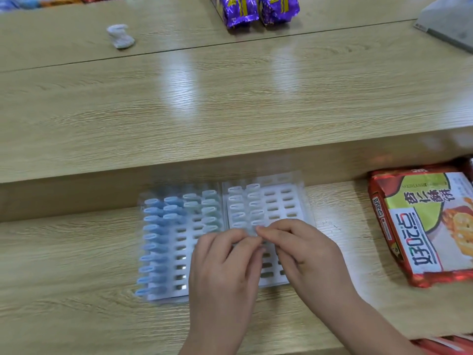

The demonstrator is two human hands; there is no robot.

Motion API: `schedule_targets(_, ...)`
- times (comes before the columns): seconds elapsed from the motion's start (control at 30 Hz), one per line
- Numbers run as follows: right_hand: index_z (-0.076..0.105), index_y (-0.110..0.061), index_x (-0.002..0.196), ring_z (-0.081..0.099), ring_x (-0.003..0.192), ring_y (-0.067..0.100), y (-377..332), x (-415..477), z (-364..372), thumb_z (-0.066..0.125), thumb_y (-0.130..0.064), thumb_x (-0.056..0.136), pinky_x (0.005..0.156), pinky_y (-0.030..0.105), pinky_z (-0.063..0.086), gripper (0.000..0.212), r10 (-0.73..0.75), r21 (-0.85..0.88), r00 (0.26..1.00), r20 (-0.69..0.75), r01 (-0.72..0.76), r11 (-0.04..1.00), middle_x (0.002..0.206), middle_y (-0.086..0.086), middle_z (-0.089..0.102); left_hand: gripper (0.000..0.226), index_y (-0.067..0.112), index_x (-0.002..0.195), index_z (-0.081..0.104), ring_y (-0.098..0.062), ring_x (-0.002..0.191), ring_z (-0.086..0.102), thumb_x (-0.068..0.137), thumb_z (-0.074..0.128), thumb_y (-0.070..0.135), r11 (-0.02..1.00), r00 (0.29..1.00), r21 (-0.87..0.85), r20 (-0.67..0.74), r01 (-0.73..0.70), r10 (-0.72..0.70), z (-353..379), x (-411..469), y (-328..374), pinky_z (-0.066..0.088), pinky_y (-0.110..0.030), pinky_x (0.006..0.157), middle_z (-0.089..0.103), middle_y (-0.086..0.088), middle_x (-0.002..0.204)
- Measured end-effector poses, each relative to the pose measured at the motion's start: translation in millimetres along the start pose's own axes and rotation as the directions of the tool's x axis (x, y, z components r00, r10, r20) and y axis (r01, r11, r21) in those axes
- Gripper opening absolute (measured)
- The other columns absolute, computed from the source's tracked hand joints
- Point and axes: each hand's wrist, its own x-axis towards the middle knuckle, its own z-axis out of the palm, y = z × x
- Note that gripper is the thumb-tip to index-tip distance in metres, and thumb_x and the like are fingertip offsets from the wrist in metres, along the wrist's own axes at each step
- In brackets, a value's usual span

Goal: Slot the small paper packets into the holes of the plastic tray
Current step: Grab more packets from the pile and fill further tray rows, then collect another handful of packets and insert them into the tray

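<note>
Two clear plastic trays lie side by side on the lower level of the pale wood-grain table (76, 252), touching along their inner edges. Each is a white sheet with rows of small oval holes. On the left tray (176, 294), the leftmost column is filled from back to front with blue packets (153, 237), which also fill the far end of the next column. These packets stand upright as small open loops. Greenish packets (210, 208) fill the far end of its two right columns.

Over the seam between the trays, the left hand (225, 257) and right hand (304, 249) meet fingertip to fingertip. Together they pinch one small pale packet (253, 230), too blurred to show detail. On the right tray (278, 208), pale packets (235, 206) stand in the far part of its two left columns. Its other holes are open. Farther right lies a red snack pack (422, 226).
</note>
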Motion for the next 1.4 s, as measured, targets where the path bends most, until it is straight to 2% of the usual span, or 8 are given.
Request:
schedule_targets(0.23,0.07,-0.031,0.106,0.062,0.095,0.0,1.7,-2.0,-2.1,0.051,-0.025,0.092,0.069,0.024,0.052,0.025,0.016,-0.147,1.0,-0.017,-0.018,0.989,0.102,-0.022,0.068,0.02,0.022,0.098,0.078,-0.019,0.102,0.049,0.093,0.063,0.033,1.0,1.0,0.026,0.023,-0.004,0.003,-2.8,-3.4,-3.8,0.05,-0.039,0.08,0.064,0.002,0.108)
schedule_targets(0.37,0.068,-0.032,0.112,0.062,0.098,-0.002,-5.1,-2.0,-6.9,0.053,-0.023,0.093,0.071,0.023,0.055,0.025,0.057,-0.073,0.998,0.004,-0.056,0.996,0.108,-0.025,0.065,0.02,0.022,0.104,0.076,-0.018,0.108,0.05,0.093,0.063,0.033,1.0,1.0,-0.02,0.018,0.02,-0.019,-15.0,-9.3,-9.6,0.047,-0.035,0.088,0.061,0.004,0.113)
schedule_targets(0.53,0.067,-0.034,0.113,0.057,0.11,-0.001,-31.0,-10.4,-11.3,0.059,-0.019,0.087,0.088,0.008,0.041,0.03,0.117,-0.025,0.992,-0.04,-0.118,0.993,0.115,-0.024,0.061,0.022,0.019,0.102,0.076,-0.019,0.106,0.055,0.091,0.064,0.034,0.998,0.997,-0.024,-0.055,0.061,-0.062,-39.2,-20.7,-27.9,0.046,-0.034,0.09,0.062,0.003,0.113)
schedule_targets(0.6,0.068,-0.032,0.111,0.055,0.113,0.002,-46.5,-15.0,-10.2,0.059,-0.021,0.087,0.09,0.005,0.037,0.028,0.107,-0.004,0.993,-0.06,-0.107,0.994,0.117,-0.019,0.062,0.022,0.018,0.103,0.076,-0.017,0.105,0.056,0.088,0.067,0.032,0.994,0.991,-0.058,-0.085,0.094,-0.099,-51.8,-27.3,-35.2,0.044,-0.028,0.092,0.062,0.003,0.112)
schedule_targets(0.7,0.071,-0.028,0.108,0.057,0.112,0.005,-77.4,-23.2,-2.0,0.054,-0.029,0.087,0.092,0.013,0.041,0.027,0.09,0.053,0.992,-0.092,-0.085,0.995,0.115,-0.015,0.064,0.026,0.022,0.107,0.074,-0.011,0.105,0.058,0.085,0.068,0.034,0.966,0.968,-0.149,-0.106,0.212,-0.229,-79.2,-41.5,-43.6,0.038,-0.012,0.095,0.061,0.009,0.113)
schedule_targets(0.9,0.062,-0.038,0.107,0.064,0.095,0.006,-159.4,-44.3,22.5,0.063,-0.02,0.086,0.086,0.01,0.044,0.027,0.123,0.298,0.987,0.1,-0.147,0.943,0.106,-0.019,0.062,0.033,0.038,0.107,0.061,-0.005,0.094,0.062,0.077,0.074,0.031,0.757,0.785,-0.33,-0.071,0.563,-0.615,-163.4,-84.2,-40.1,0.044,-0.009,0.078,0.058,0.022,0.107)
schedule_targets(1.03,0.061,-0.042,0.1,0.064,0.098,0.007,-231.4,-60.9,31.6,0.067,-0.008,0.09,0.081,0.008,0.046,0.037,0.158,0.374,0.939,0.306,-0.271,0.887,0.104,-0.018,0.064,0.03,0.036,0.104,0.062,-0.01,0.091,0.064,0.084,0.077,0.019,0.591,0.634,-0.444,-0.062,0.674,-0.771,-239.8,-121.8,-33.6,0.051,-0.024,0.081,0.065,0.015,0.104)
schedule_targets(1.4,0.06,-0.042,0.099,0.063,0.099,0.002,-435.6,-156.6,124.7,0.066,-0.006,0.089,0.084,0.009,0.046,0.037,-0.001,0.442,0.882,0.471,-0.234,0.866,0.104,-0.023,0.065,0.038,0.037,0.108,0.061,-0.011,0.088,0.063,0.087,0.074,0.008,0.458,0.422,-0.548,-0.201,0.7,-0.884,-440.7,-292.3,-91.4,0.049,-0.017,0.08,0.067,0.014,0.095)
